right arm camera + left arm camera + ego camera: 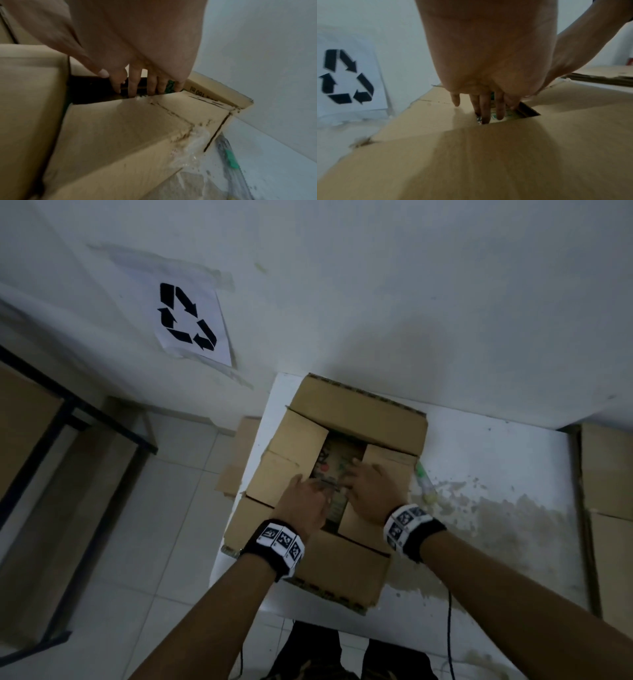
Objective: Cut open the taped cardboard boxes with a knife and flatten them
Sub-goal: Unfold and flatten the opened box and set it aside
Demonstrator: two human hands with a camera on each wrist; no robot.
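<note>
A brown cardboard box (359, 419) lies on the white table (496, 460), its flaps folded inward around a gap that shows a printed inner face. My left hand (308, 491) lies flat on the left flap, and its straight fingers (485, 112) reach into the gap onto the print. My right hand (363, 484) presses on the right flap (111, 128), its fingers (133, 83) stretched over the flap's edge into the dark gap. A green-handled knife (423, 475) lies on the table just right of the box, in neither hand; it shows blurred (231, 159) in the right wrist view.
Torn clear tape (193, 143) clings to the box's right corner. Flattened cardboard (609, 474) lies beyond the table's right edge, more (239, 453) on the floor at its left. A recycling sign (188, 316) hangs on the wall. A dark-framed shelf (68, 412) stands at the left.
</note>
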